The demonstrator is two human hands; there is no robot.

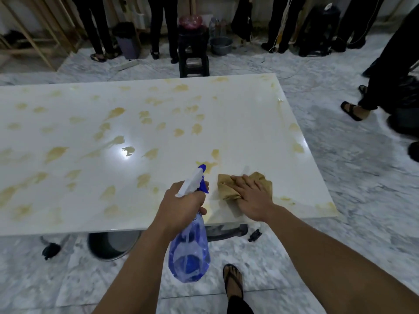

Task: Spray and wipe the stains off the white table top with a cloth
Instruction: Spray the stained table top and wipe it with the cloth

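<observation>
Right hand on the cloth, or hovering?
Touching. The head view shows the right hand lying flat on the cloth, fingers spread straight across it, pressing it onto the table.

This looks like a bare indoor workroom or makeshift studio rather than a lived-in home. The floor [340, 177] is grey-veined marble tile, and a large glossy white tabletop [238, 114] blotched with yellow-brown stains [118, 112] stands in the open middle of it. Along the far wall lean light wooden frames [34, 37], beside a dark waste bin [127, 39], stacked black plastic stools [193, 53] and a grey basin [221, 45]. Several people in dark trousers and sandals [352, 111] stand around the edges.
</observation>
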